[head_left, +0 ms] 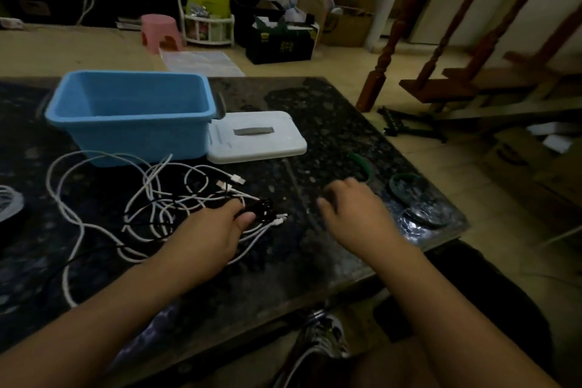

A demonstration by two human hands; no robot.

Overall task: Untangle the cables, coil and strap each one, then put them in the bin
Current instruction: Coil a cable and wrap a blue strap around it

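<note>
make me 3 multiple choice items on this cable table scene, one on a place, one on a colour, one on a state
1. Where does the flat white lid with the grey handle lie?
A. on top of the bin
B. on the table, against the bin's right side
C. on the floor

2. What colour is the rectangular plastic bin?
A. red
B. green
C. light blue

3. What is the left hand doing?
A. pinching a black piece at the tangle of white cables
B. resting inside the bin
C. lifting the lid

Key: 1 B, the lid sits flat on the dark stone table beside the bin. 2 C, its walls are light blue. 3 A, thumb and fingers close on the black piece.
</note>
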